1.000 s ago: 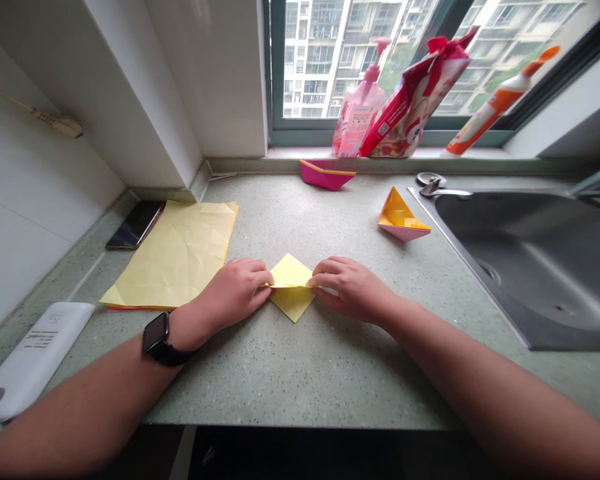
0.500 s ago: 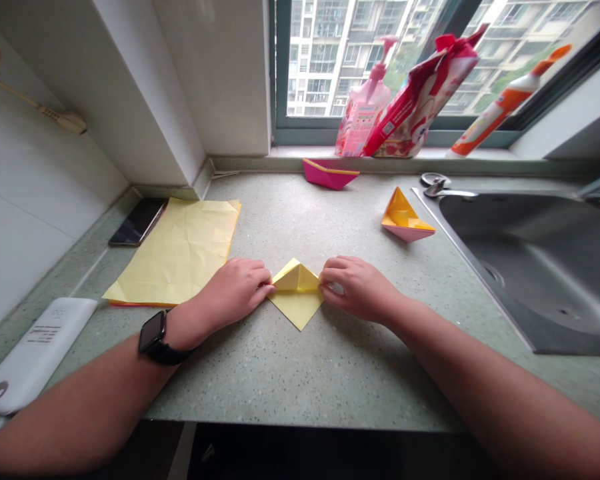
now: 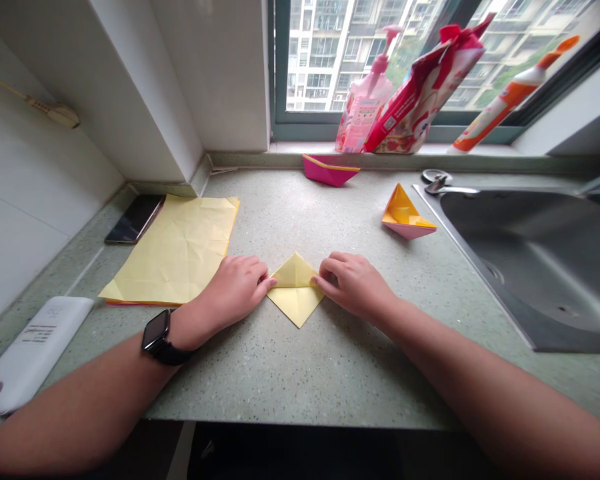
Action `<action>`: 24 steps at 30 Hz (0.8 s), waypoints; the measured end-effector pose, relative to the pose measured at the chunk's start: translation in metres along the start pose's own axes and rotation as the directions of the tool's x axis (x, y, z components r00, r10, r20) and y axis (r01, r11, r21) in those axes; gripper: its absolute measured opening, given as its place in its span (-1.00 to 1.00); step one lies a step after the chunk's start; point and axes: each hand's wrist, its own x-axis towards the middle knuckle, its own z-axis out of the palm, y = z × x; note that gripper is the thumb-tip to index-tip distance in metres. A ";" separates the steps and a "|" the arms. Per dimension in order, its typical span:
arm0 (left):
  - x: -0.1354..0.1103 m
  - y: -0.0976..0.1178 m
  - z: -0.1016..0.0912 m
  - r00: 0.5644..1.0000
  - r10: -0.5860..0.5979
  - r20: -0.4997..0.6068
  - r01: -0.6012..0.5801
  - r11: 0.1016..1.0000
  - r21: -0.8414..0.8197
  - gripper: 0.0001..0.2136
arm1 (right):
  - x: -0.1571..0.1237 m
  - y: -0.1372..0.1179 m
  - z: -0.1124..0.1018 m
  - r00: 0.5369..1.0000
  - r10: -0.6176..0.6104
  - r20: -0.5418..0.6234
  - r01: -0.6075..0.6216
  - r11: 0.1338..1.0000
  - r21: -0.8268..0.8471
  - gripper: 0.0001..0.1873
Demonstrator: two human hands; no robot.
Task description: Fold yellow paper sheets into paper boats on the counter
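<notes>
Pinching side corners of small diamond-shaped folded yellow paper (image 3: 297, 308) between thumb and fingers, left hand (image 3: 237, 283) at left corner, right hand (image 3: 357, 281) at right. Lying on speckled grey-green countertop (image 3: 290, 380), between both hands, folded edge running across middle. Black square-faced smartwatch (image 3: 157, 330) on left wrist. Leftward, partly behind left hand: creased pale-yellow paper sheets (image 3: 180, 250), beside black phone (image 3: 130, 223). Farther back: orange-and-pink paper boat (image 3: 407, 220) near grey metal sink (image 3: 535, 260), magenta paper boat (image 3: 330, 173) below windowsill.
</notes>
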 end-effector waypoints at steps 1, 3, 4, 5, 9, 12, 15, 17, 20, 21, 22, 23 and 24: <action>0.000 0.000 0.000 1.000 -0.007 -0.007 0.007 1.000 0.002 -0.71 | 0.000 0.000 0.001 1.000 0.001 -0.015 -0.001 1.000 0.000 -0.75; 0.000 0.000 0.002 1.000 -0.024 -0.016 0.024 1.000 0.009 -0.72 | 0.000 0.001 0.004 0.999 -0.005 -0.048 0.005 1.000 0.003 -0.78; 0.000 -0.001 0.003 0.999 -0.034 -0.018 0.035 0.999 0.013 -0.72 | -0.001 0.002 0.005 0.998 -0.010 -0.066 0.010 1.000 0.004 -0.80; 0.000 -0.002 0.004 0.999 -0.044 -0.022 0.044 0.999 0.014 -0.72 | -0.001 0.003 0.006 0.996 -0.014 -0.085 0.015 1.000 0.005 -0.84; 0.000 -0.006 0.011 0.996 0.008 -0.086 -0.012 0.999 -0.044 -0.77 | 0.000 0.004 0.010 0.988 -0.079 -0.133 0.082 0.997 0.012 -0.80; 0.002 -0.008 0.015 0.983 0.162 -0.084 -0.171 0.980 -0.105 -0.61 | 0.001 0.004 0.012 0.979 -0.158 -0.125 0.159 0.987 -0.002 -0.76; 0.004 -0.010 0.016 0.968 0.249 0.005 -0.247 0.962 -0.120 -0.56 | 0.001 0.005 0.011 0.975 -0.190 -0.117 0.189 0.982 -0.018 -0.70; 0.004 -0.009 0.015 0.966 0.256 0.044 -0.249 0.961 -0.123 -0.58 | 0.002 0.005 0.011 0.974 -0.195 -0.116 0.193 0.981 -0.023 -0.66; 0.006 -0.008 0.014 0.967 0.253 0.028 -0.248 0.962 -0.118 -0.65 | 0.003 0.005 0.012 0.975 -0.191 -0.112 0.189 0.982 -0.032 -0.62; 0.007 -0.008 0.015 0.966 0.257 0.011 -0.254 0.960 -0.116 -0.66 | 0.003 0.005 0.013 0.976 -0.189 -0.110 0.186 0.982 -0.036 -0.62; 0.007 -0.008 0.016 0.964 0.264 -0.006 -0.263 0.958 -0.118 -0.67 | 0.004 0.005 0.014 0.976 -0.187 -0.110 0.184 0.982 -0.039 -0.62; 0.008 -0.008 0.017 0.962 0.273 -0.020 -0.274 0.954 -0.123 -0.67 | 0.005 0.005 0.015 0.976 -0.186 -0.111 0.182 0.982 -0.042 -0.63; 0.009 -0.009 0.019 0.958 0.284 -0.030 -0.285 0.950 -0.128 -0.66 | 0.007 0.005 0.016 0.976 -0.186 -0.117 0.182 0.982 -0.044 -0.63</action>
